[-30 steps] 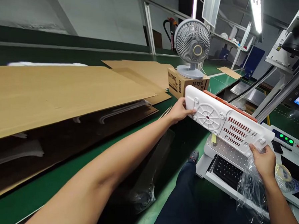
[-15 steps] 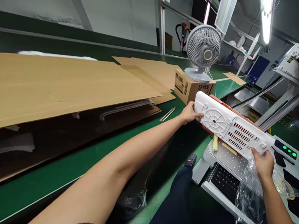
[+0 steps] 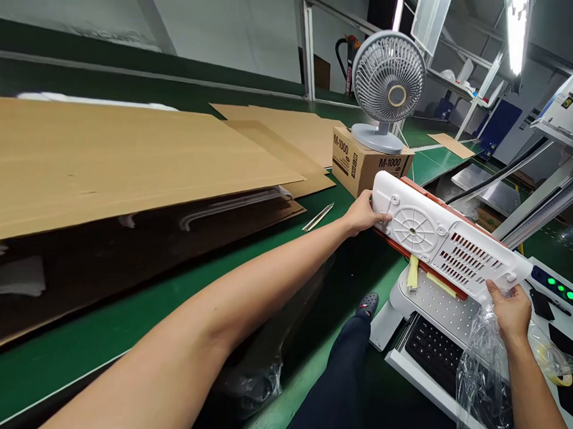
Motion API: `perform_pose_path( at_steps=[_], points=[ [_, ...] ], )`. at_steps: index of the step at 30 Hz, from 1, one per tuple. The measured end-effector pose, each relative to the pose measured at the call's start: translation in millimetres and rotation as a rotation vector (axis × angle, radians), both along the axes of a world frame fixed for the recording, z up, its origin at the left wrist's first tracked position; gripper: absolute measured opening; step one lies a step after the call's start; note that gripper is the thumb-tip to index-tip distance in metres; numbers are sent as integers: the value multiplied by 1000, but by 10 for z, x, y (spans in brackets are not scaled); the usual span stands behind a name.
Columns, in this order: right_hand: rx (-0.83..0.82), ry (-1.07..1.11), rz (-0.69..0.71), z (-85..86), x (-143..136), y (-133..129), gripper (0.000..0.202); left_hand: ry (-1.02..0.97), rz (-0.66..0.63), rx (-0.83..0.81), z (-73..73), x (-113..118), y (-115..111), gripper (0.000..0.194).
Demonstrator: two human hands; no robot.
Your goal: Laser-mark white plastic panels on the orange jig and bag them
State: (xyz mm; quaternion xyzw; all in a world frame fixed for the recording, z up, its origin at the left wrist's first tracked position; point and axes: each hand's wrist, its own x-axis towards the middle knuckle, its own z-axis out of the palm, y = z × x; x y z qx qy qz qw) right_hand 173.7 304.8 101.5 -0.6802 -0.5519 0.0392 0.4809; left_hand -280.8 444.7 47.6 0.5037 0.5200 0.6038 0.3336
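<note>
Panel (image 3: 450,252) spans between left hand (image 3: 363,215) and right hand (image 3: 512,309), each gripping an end.

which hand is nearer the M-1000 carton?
Left. The left hand grips the white panel end just in front of the M-1000 carton; the right hand holds the far end, well away.

Both forearms are bare, with no sleeves, watch or gloves on the left hand (image 3: 362,213) or right hand (image 3: 511,311). Dark navy trousers (image 3: 349,384) cover the legs; a dark perforated clog (image 3: 369,302) covers one foot.
</note>
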Motion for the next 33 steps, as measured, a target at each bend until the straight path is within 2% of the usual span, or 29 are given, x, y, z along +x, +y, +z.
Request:
perform_pose_path(
  at_steps=[5,11,20,28,33],
  points=[
    [-44,-41,-28,26,-6,-31,73,15,9,-33,54,17,-19,82],
    [-106,-13,-72,-30,-49,3,73,34,-6,2,142,8,29,73],
    [-129,-39,-57,-17,1,108,71,229,122,14,203,49,87,69],
    [-135,-56,-48,-90,99,193,64,328,169,-47,84,50,100,75],
    [-221,-111,-66,-74,102,183,53,406,194,-78,111,80,51,77]
  ],
)
